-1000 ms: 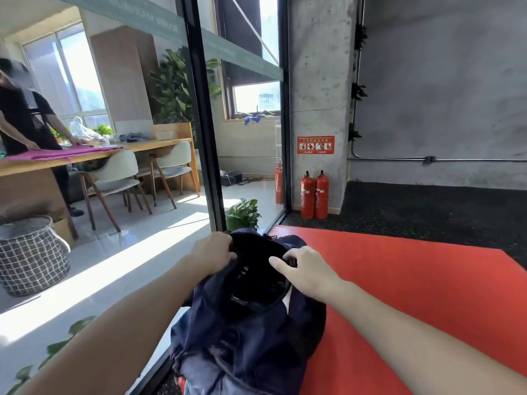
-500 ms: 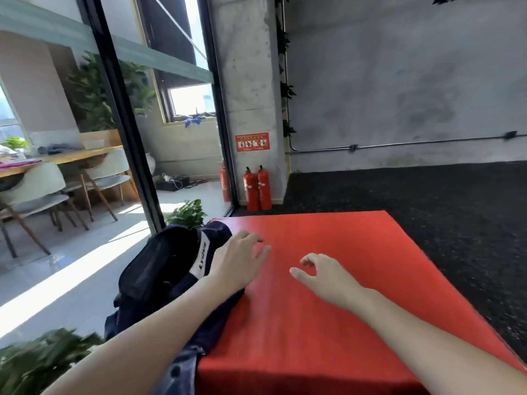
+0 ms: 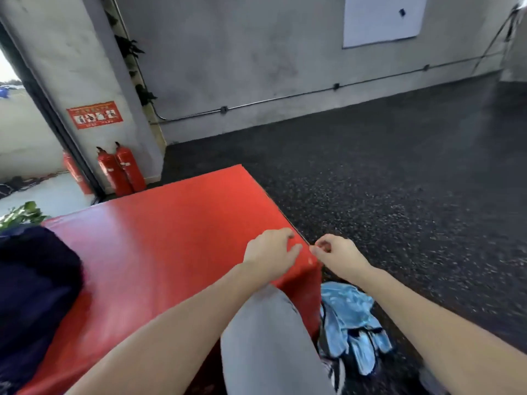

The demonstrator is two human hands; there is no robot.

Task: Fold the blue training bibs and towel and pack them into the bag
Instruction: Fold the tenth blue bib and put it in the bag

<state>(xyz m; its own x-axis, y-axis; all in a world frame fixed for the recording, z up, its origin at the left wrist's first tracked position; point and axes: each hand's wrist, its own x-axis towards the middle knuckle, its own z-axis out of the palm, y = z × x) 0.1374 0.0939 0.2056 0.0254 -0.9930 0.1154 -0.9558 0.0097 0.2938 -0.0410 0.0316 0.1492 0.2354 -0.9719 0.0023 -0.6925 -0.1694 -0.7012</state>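
Red mat point(image 3: 159, 252) carries bag point(image 3: 31, 295); left hand point(image 3: 269, 253) and right hand point(image 3: 338, 253) loosely curled, gripping nothing

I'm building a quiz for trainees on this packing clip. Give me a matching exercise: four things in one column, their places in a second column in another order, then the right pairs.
Things:
1. dark bag
2. light blue bibs
3. fire extinguishers
4. left hand

Places:
A. on the floor beside the red mat's right edge
B. over the mat's right edge
C. on the mat's left end
D. upright against the concrete pillar

Pairs: 1-C, 2-A, 3-D, 4-B
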